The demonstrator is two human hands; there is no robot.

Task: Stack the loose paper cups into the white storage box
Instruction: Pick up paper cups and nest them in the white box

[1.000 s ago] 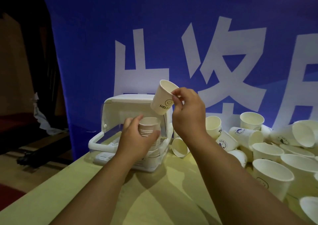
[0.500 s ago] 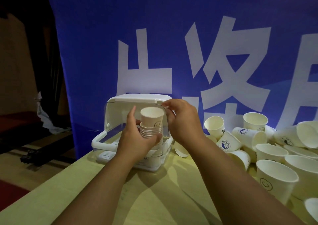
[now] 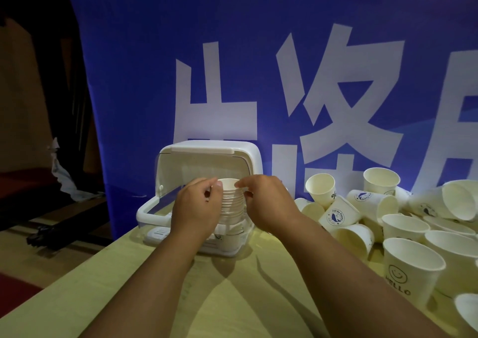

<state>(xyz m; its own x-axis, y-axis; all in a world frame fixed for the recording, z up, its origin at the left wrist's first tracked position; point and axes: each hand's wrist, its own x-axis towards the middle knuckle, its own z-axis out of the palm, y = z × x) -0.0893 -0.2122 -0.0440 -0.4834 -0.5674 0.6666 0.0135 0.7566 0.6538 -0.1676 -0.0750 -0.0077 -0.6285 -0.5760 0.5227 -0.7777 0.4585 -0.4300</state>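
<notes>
Cup stack (image 3: 232,203): nested paper cups, upright, ctr of frame, approx. level w/ the storage box front opening. Top cup mouth faces up; rims show as tight rings down the side. Lower end hidden behind the hands and box front; cannot tell if it rests on the box floor.
Left hand (image 3: 196,209): on the stack's left side, back of hand toward camera. Fingers (image 3: 214,191) curled around the stack, thumb near the top rim, gripping it.
Right hand (image 3: 269,203): on the stack's right side. Fingers (image 3: 244,184) bent inward, tips pinching the upper rims of the stack.
Storage box (image 3: 152,209): white, left of ctr, on the far part of the bench. Clear flip lid (image 3: 204,160) raised, white cap on top; front open toward camera. Slotted floor visible at lower left of the box.
Loose cups (image 3: 367,208): pile at right of frame, on the bench, just beside the box's right side and running to the right edge. Mixed: some upright, some on their sides w/ mouths toward camera. Several carry a round blue logo.
HELLO cup (image 3: 408,270): upright, lower right, smiley print over the word, nearest of the pile to camera.
Bench (image 3: 232,299): pale yellow-green top, lower half of frame; both forearms reach across it from the bottom edge.
Banner (image 3: 258,66): blue w/ large white characters, fills the upper frame behind box and cups.
Upper left: dark, detail unclear.
</notes>
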